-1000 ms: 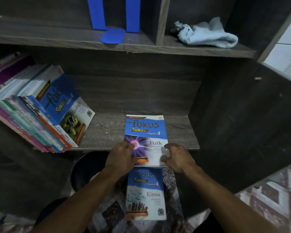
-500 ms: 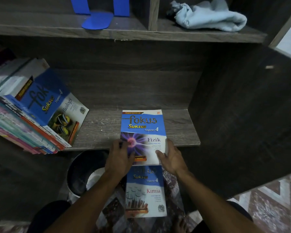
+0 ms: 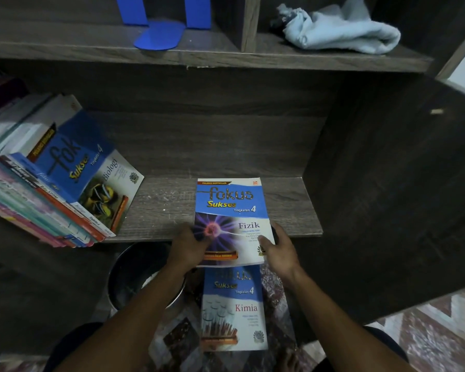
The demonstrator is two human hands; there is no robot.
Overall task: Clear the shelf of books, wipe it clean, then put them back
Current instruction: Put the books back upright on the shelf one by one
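Hands: left hand (image 3: pixel 189 249) and right hand (image 3: pixel 278 251) each gripped a near corner of the Fizik book (image 3: pixel 230 205), flat on the shelf (image 3: pixel 167 210) with its near end overhanging the front edge. It barely shifted over the last second, so likely being seated back, not lifted. Kimia book (image 3: pixel 234 310) lay below, off the shelf; cloth (image 3: pixel 341 33) sat on the upper shelf (image 3: pixel 226 59).
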